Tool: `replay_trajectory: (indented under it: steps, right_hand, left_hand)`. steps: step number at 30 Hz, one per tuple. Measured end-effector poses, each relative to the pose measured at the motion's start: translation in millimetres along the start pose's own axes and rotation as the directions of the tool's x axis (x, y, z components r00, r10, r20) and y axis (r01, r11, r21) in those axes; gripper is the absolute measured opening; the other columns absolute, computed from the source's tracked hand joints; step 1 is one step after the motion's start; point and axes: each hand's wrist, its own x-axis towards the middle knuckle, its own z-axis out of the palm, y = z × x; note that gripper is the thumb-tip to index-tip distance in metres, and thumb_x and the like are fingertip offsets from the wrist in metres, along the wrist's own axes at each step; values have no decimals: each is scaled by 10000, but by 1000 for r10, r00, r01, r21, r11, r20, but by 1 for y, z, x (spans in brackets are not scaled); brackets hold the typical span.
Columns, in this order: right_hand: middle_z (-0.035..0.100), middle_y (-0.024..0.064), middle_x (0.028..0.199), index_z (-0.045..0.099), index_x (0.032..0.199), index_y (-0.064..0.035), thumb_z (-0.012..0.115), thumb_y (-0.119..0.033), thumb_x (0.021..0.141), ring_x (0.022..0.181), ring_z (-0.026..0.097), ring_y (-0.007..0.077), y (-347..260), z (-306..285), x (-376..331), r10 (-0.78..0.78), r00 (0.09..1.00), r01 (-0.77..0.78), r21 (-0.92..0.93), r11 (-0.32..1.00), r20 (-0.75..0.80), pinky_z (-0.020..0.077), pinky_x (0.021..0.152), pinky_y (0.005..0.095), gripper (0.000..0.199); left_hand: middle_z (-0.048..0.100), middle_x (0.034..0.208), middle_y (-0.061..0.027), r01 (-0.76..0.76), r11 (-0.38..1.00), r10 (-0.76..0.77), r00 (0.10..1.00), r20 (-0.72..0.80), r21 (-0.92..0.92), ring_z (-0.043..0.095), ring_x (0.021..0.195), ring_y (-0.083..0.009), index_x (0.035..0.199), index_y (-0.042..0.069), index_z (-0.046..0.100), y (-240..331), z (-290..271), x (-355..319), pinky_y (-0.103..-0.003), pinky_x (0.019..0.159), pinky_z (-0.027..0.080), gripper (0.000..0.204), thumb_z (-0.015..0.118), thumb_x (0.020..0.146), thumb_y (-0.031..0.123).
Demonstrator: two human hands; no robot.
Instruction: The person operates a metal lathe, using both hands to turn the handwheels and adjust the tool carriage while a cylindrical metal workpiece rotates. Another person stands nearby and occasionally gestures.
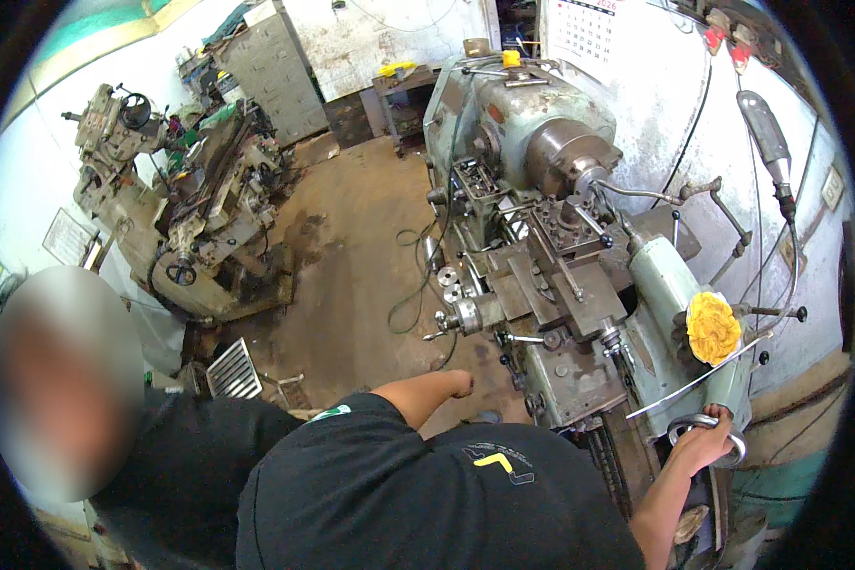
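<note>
My right hand (701,445) is closed around the rim of a shiny metal handwheel (735,448) at the tailstock end of a lathe. The pale green tailstock (662,275) stands just beyond it, with a crumpled yellow cloth (712,328) on top. A thin light rod (679,388) slants beside the cloth, above the wheel. Farther off sit the lathe's round chuck (562,157) and its carriage (570,375). My left hand (462,383) hangs away from the lathe, near the carriage's front side; its fingers are too hidden to read.
Another person in a dark shirt (190,465) stands close at my left. A milling machine (190,209) occupies the left wall, near a metal cabinet (266,81). A dark cable (404,323) lies on the brown floor (342,256). A lamp (765,133) hangs at the right wall.
</note>
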Motion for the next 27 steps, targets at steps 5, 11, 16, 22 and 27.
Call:
replay_trajectory:
  steps: [5,11,16,22,27]
  right_hand:
    - [656,163,957,490,1064,77,632,-49,920,889,660,259,6,-10,11,-30,991,33,-24,999,131,533,840,393,239]
    - [644,155,941,497,1043,69,610,-39,898,852,638,259,2,0,-1,-37,998,37,-1,999,43,515,819,386,213]
    - [625,149,991,503,1084,65,568,-43,917,921,620,248,-12,9,-20,-64,996,73,-144,987,66,490,842,369,208]
    - [613,121,959,506,1054,3,621,-107,891,906,590,241,-16,13,-23,-12,1000,13,-93,996,12,458,854,389,228]
    - [609,119,970,469,1117,-5,585,-58,914,880,593,217,-14,14,-26,-25,1000,25,-39,999,17,467,830,377,239]
  left_hand:
    - [711,1146,-235,-120,985,109,990,-93,-122,672,1065,-420,1212,74,691,53,-32,1,-520,917,519,415,597,928,361]
    - [693,1239,-209,-40,999,36,980,197,16,653,1124,-411,1290,102,665,30,0,-39,-506,937,517,447,614,929,360]
    - [699,1227,-197,163,984,-178,891,419,73,657,1105,-392,1292,110,670,-34,28,-85,-495,923,521,432,624,922,329]
    - [706,1212,-182,267,957,-289,820,494,116,663,1081,-369,1294,120,677,-66,16,-108,-482,906,527,418,636,915,292]
    - [713,1200,-169,143,986,-164,876,453,81,667,1062,-350,1295,128,683,-15,-18,-58,-471,891,532,411,646,908,261]
